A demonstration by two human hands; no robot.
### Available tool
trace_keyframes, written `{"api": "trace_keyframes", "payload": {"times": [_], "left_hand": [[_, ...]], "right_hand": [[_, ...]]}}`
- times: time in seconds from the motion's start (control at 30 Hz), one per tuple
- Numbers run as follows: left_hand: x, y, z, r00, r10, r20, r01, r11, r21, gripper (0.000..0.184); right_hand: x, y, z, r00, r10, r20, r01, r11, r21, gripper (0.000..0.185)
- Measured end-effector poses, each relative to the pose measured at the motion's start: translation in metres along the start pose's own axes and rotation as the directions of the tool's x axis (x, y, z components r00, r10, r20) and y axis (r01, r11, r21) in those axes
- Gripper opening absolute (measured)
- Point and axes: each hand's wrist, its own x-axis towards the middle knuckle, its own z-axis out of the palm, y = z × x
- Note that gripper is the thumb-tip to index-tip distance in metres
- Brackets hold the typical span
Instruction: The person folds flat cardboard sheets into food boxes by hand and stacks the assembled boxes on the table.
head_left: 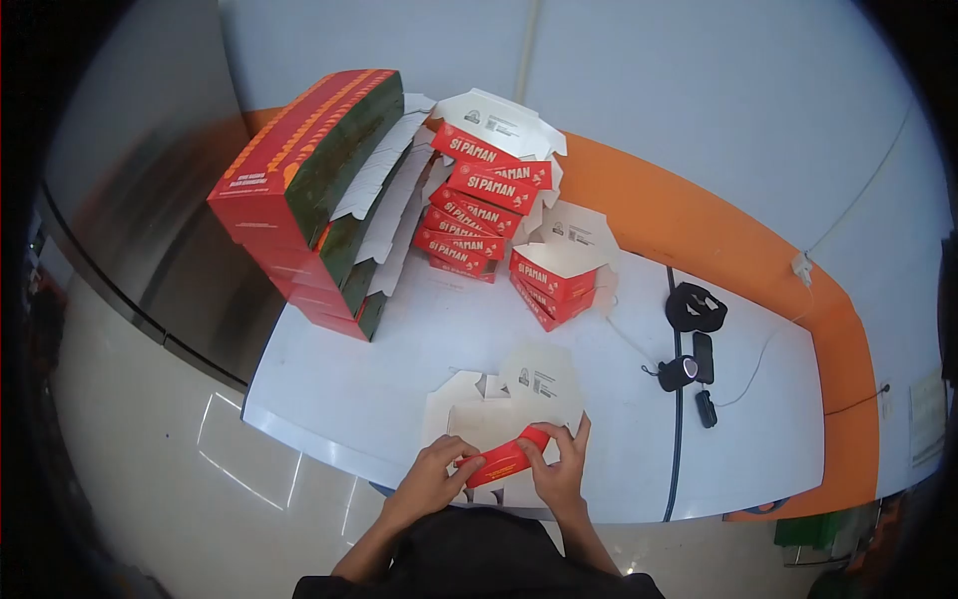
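White-topped surface [624, 449] before a pale wall [649, 90]: a partly folded red-and-white cardboard box [507, 462] lies at the near edge, left hand [436, 479] and right hand [561, 471] pinching its red panel's ends. Likely light, springy and crease-prone, it suits a gentle grip beside the folds.

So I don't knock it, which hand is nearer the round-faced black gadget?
Right. The right hand, at the right end of the red flap, is left of the black gadget; the left hand, at the flap's other end, is farther left.
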Motion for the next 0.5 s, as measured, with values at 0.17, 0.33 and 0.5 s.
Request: {"api": "trace_keyframes", "payload": {"times": [0.17, 0.33, 0.5], "left_hand": [[0.006, 0.003, 0.002, 0.988, 0.153, -0.014, -0.152, 0.985, 0.081, 0.012], [0.016, 0.008, -0.003, 0.934, 0.35, 0.072, -0.357, 0.923, 0.145, 0.007], [0.025, 0.014, -0.009, 0.904, 0.414, 0.112, -0.428, 0.882, 0.195, 0.006]], "right_hand": [[0.009, -0.003, -0.008, 0.965, -0.186, 0.185, 0.16, 0.976, 0.146, 0.024], [0.014, 0.001, -0.009, 0.961, -0.147, 0.234, 0.103, 0.976, 0.191, 0.029], [0.007, 0.025, -0.008, 0.922, 0.004, 0.388, -0.107, 0.964, 0.244, 0.033]]}}
